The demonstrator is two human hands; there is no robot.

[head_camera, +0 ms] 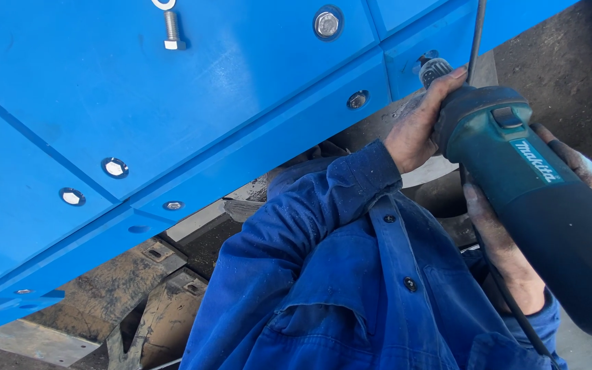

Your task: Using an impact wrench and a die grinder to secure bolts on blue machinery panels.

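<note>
Grinder (536, 199), teal and black, sits at three o'clock in our grip: right hand (508, 247) wrapped under its body, left hand (423, 116) clasping its head. Beyond, at one o'clock, its tip (434, 68) meets the blue panel (173, 103) studded with bolts (327, 24).

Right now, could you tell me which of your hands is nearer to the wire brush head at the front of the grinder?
The left. The left hand wraps the grinder just behind the wire brush head, fingertips almost at it. The right hand holds the body farther back, below.
</note>
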